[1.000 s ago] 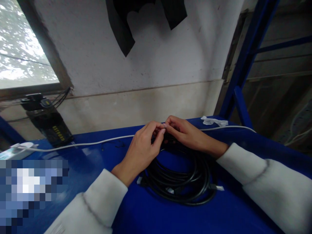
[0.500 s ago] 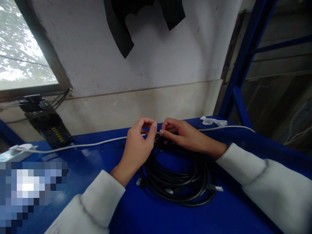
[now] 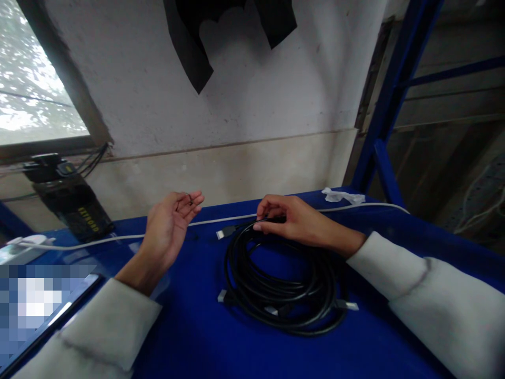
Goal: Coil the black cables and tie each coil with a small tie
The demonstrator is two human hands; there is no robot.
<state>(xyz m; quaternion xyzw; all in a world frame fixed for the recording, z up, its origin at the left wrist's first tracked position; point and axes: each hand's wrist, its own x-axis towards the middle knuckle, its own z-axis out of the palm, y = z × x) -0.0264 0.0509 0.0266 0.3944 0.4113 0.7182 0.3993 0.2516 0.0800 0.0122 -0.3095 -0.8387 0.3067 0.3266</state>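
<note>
A coil of black cable (image 3: 282,284) lies on the blue table, with several silver-ended plugs sticking out around it. One plug (image 3: 225,232) points left from the top of the coil. My right hand (image 3: 294,221) is closed on the cable at the coil's far edge, thumb and fingers pinched together. Off to the left of the coil, my left hand (image 3: 169,226) is raised with its palm turned up and its fingers curled. A small thin dark piece (image 3: 191,200) shows at its fingers, too small to make out clearly.
A white cord (image 3: 221,220) runs along the table's back edge behind both hands. At the left stand a dark bottle (image 3: 79,210) and a white power strip (image 3: 29,250), with a blurred-out screen (image 3: 74,300) nearer. Crumpled white plastic (image 3: 343,197) lies at the back right.
My left hand has moved left, away from my right hand and the coil, and has turned palm up. The plug at the coil's top left now shows. My right hand has hardly moved.
</note>
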